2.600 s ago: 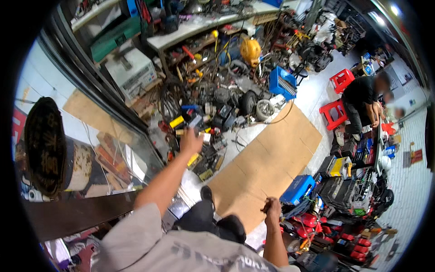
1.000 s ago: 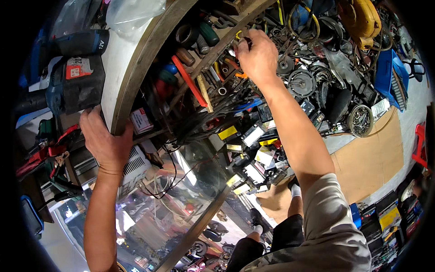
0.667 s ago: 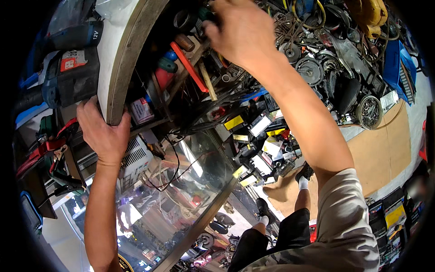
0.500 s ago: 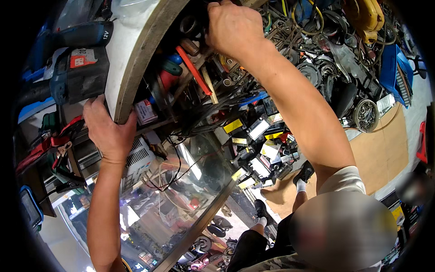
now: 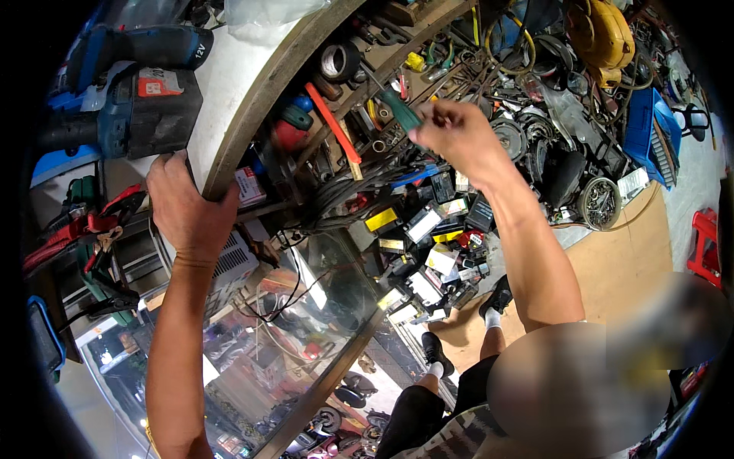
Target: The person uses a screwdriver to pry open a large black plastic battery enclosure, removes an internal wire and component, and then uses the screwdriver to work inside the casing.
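Observation:
My left hand [image 5: 189, 210] grips the curved edge of a white worktop [image 5: 243, 92], thumb and fingers round its corner, just below a black and blue power-tool body [image 5: 160, 107]. My right hand [image 5: 462, 141] holds a green-handled screwdriver [image 5: 401, 111], its shaft pointing up-left over a wooden shelf beneath the worktop. On that shelf lie a red bar-like tool [image 5: 329, 122], a dark tape roll [image 5: 337, 61] and several hand tools.
Boxed parts [image 5: 428, 229], metal scrap and a round tin of small parts [image 5: 600, 205] crowd the floor. A blue bin [image 5: 642, 145], a yellow machine [image 5: 600, 34], cardboard [image 5: 623, 229] and a red stool [image 5: 703, 245] are rightward. A glass panel [image 5: 267, 344] is below my left hand.
I have moved up close to the worktop. My right hand has drawn back from the shelf and now holds the green screwdriver; my left hand stays on the worktop edge.

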A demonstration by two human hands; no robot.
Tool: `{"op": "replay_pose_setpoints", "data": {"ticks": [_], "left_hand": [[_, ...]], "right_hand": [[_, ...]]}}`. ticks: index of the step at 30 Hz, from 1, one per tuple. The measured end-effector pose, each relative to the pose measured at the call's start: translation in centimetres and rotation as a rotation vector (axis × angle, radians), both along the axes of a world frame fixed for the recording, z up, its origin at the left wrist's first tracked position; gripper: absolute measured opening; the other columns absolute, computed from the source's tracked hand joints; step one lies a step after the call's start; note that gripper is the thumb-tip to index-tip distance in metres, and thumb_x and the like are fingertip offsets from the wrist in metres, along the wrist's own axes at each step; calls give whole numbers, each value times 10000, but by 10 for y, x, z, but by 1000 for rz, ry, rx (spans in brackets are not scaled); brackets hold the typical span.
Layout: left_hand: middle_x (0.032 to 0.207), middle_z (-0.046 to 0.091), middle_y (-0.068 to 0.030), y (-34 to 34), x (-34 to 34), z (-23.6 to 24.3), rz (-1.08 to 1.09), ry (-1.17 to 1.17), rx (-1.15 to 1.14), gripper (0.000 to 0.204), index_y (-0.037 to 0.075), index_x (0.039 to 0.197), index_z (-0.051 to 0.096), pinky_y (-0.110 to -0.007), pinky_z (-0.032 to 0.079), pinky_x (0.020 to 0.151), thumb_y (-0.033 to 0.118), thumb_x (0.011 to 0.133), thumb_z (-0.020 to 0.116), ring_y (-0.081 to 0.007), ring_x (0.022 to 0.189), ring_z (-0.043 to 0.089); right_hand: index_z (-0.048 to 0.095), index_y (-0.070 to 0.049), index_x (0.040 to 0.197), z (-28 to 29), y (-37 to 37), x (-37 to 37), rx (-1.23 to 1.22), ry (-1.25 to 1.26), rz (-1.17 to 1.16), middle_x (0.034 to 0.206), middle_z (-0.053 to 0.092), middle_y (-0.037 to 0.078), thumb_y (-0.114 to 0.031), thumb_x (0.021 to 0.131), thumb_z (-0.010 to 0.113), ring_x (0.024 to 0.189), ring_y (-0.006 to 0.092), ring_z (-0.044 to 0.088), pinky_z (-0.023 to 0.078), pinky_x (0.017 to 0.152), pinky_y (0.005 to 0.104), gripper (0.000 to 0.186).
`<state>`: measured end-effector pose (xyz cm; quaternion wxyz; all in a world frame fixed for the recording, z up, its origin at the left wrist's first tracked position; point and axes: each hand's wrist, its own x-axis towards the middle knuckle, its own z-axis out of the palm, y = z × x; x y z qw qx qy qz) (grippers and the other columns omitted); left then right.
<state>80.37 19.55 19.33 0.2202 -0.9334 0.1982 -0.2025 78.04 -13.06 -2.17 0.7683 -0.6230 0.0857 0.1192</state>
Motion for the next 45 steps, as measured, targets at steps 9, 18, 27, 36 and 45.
{"op": "replay_pose_setpoints", "data": {"ticks": [9,18,27,36,45], "left_hand": [[1325,580,-226,-3,3,-3,-4,-24,-2,680,67,1317,575,-535,516,1026,213,728,882,-453,1252,567],[1356,562,-234,-1,2,-2,13,-7,-7,779,60,1325,579,-519,518,1027,245,654,929,-450,1253,563],[1263,573,-261,0,1,-5,-60,-58,77,662,17,1295,592,-546,486,1021,290,767,883,-487,1203,567],[1240,566,-259,-3,4,-2,-93,-25,83,690,9,1298,576,-544,477,1018,330,771,886,-489,1193,562],[1242,576,-250,-6,5,-7,-55,-44,71,658,10,1286,581,-548,484,1012,303,774,875,-485,1192,570]], "right_hand": [[757,10,1143,-45,-5,-31,58,-59,-163,866,550,-48,-64,845,835,765,71,478,409,684,266,317],[763,7,1118,-39,-8,-16,-103,-116,-168,877,629,46,-151,837,830,790,178,593,476,725,329,329],[727,-19,1225,51,34,77,-713,-626,-501,1217,682,279,-183,864,734,1090,456,682,561,992,476,396],[838,-164,1031,83,146,80,-1210,-700,275,1058,791,59,-263,933,669,1106,257,703,492,917,418,219],[783,-42,1109,55,98,46,-571,-609,-188,1039,761,148,-187,801,805,1024,364,691,562,934,453,342]]}}
